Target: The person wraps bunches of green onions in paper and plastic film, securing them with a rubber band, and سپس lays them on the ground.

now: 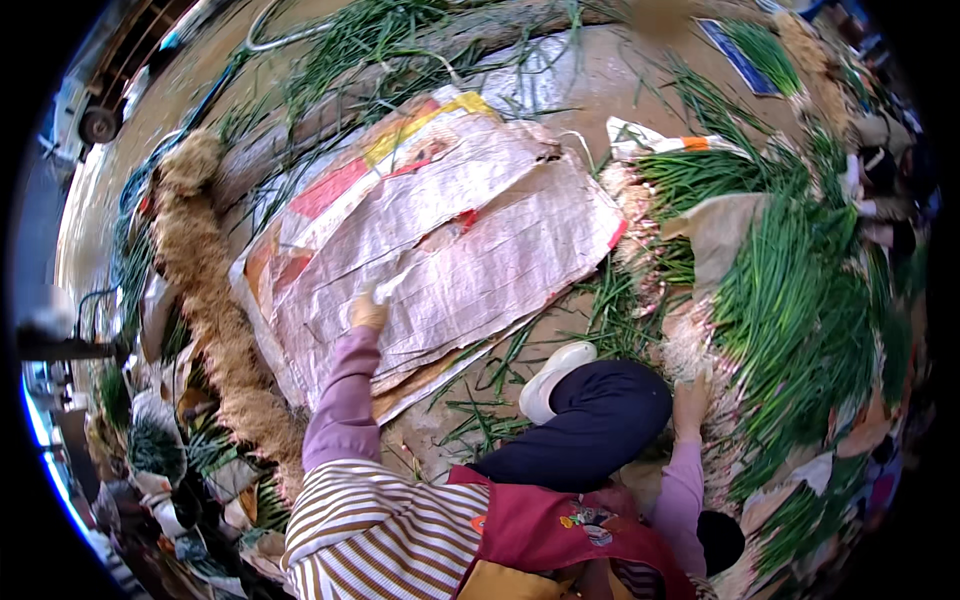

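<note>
My left hand (369, 310) is over the near left part of a large, worn woven plastic sack (470, 250), fingers stretched out, with nothing seen in them. The sack lies flat and creased, pale pinkish white with red and yellow patches. Down at my right side, my right hand (690, 408) reaches toward the pale root ends beside a big heap of spring onions (800, 300). Its fingers look extended and partly blend into the pale roots; I make out nothing held. My bent leg (600, 410) in dark trousers lies between the two hands.
A long roll of brown fibre (195, 260) runs along the left. Beyond the sack lies a log (290, 145) strewn with green leaves. A pale cloth (725, 235) lies on the onions at right. Loose leaves (490, 420) litter the ground near my pale shoe (550, 380).
</note>
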`<control>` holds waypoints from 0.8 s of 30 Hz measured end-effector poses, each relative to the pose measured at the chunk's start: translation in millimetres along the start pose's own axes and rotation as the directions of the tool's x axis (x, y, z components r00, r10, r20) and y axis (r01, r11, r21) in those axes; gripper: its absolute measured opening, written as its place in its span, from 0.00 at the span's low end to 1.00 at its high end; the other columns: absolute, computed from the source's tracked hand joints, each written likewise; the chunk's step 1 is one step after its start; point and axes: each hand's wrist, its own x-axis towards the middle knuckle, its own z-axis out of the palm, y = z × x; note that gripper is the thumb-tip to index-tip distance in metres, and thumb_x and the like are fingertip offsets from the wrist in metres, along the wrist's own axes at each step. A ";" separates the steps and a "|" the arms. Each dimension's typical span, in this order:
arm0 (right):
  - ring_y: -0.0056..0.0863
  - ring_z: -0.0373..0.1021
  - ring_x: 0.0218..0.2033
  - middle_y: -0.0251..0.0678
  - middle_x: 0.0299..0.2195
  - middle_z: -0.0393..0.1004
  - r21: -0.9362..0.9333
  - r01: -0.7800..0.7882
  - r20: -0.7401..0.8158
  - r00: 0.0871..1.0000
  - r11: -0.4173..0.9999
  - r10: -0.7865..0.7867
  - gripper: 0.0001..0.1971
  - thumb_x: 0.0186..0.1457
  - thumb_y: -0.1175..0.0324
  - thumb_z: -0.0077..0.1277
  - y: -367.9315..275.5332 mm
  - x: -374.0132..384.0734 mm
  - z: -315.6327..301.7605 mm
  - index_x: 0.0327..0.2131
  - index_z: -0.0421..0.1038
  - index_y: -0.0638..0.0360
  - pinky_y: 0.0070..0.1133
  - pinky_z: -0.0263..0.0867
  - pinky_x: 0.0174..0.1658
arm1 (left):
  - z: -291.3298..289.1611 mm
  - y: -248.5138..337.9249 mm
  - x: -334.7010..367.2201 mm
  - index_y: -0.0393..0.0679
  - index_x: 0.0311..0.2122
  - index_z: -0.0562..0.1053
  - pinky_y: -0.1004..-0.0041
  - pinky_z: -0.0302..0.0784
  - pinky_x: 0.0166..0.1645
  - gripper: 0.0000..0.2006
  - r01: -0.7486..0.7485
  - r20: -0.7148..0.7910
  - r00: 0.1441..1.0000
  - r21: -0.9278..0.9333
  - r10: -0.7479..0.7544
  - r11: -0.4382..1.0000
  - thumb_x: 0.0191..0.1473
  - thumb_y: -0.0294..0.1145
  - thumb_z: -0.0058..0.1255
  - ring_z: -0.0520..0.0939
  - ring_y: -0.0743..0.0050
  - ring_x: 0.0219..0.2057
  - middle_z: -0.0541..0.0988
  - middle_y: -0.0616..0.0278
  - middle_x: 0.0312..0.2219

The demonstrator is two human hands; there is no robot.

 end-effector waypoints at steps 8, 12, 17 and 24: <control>0.47 0.50 0.54 0.55 0.53 0.53 0.041 0.036 0.318 0.947 0.999 -0.047 0.28 0.48 0.64 0.47 -1.4 -18.5 6.1 0.51 0.54 0.72 0.29 0.47 0.56 | 71.6 97.5 -56.4 0.65 0.60 0.42 0.52 0.44 0.59 0.40 0.162 0.561 0.786 0.219 -0.260 0.962 0.45 0.53 0.47 0.37 0.57 0.61 0.38 0.58 0.60; 0.47 0.51 0.54 0.55 0.52 0.54 0.042 0.050 0.371 0.927 0.998 -0.062 0.28 0.48 0.64 0.46 17.1 -16.9 21.6 0.50 0.55 0.71 0.29 0.48 0.55 | 72.3 77.6 -64.2 0.65 0.60 0.41 0.54 0.43 0.60 0.41 0.210 0.545 0.772 0.266 -0.327 0.941 0.44 0.54 0.47 0.35 0.54 0.61 0.36 0.59 0.60; 0.46 0.53 0.53 0.55 0.52 0.55 0.056 0.091 0.433 0.895 0.994 -0.106 0.27 0.49 0.63 0.46 21.5 -11.6 39.8 0.50 0.56 0.71 0.29 0.49 0.54 | 61.5 23.6 -80.9 0.60 0.59 0.49 0.55 0.50 0.58 0.38 0.265 0.425 0.827 0.282 -0.368 0.922 0.42 0.53 0.49 0.46 0.51 0.60 0.46 0.55 0.59; 0.46 0.54 0.52 0.54 0.51 0.57 0.043 0.081 0.478 0.873 0.996 -0.092 0.27 0.49 0.62 0.46 26.0 -6.4 46.6 0.49 0.57 0.70 0.30 0.51 0.53 | 94.4 83.4 -23.5 0.55 0.58 0.51 0.53 0.48 0.57 0.35 -0.144 0.223 0.965 0.015 0.137 0.989 0.45 0.50 0.47 0.49 0.52 0.59 0.49 0.53 0.58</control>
